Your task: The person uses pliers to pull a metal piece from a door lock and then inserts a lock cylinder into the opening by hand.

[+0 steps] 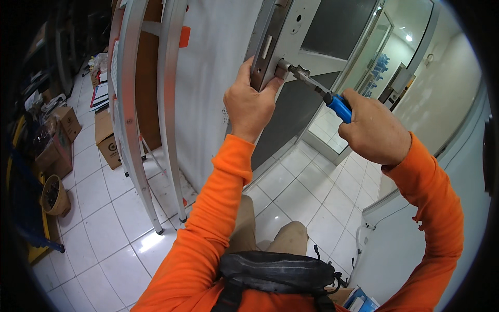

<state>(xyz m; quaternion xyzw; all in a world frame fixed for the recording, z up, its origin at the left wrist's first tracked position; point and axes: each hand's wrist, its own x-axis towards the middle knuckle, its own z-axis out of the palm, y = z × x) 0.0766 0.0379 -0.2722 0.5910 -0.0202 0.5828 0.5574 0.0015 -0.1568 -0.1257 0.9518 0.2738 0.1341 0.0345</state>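
Tiled floor [99, 223], dim leftward | left hand [252, 106] grips door edge [266, 57] | right hand [375, 130] grasps blue-handled tool [335, 105], fingertips hidden

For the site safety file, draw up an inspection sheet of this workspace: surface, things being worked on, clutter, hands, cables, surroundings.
Surface: white tiled floor.
Things being worked on: door with lock plate along its edge; tip of blue-handled tool at the cylinder; its bite is unclear.
Clutter: ladder, cardboard box and basket, all left.
Hands: left hand holds the door's edge; right hand grips the tool.
Cables: thin cable along the right wall.
Surroundings: lit room beyond glass, ahead right.
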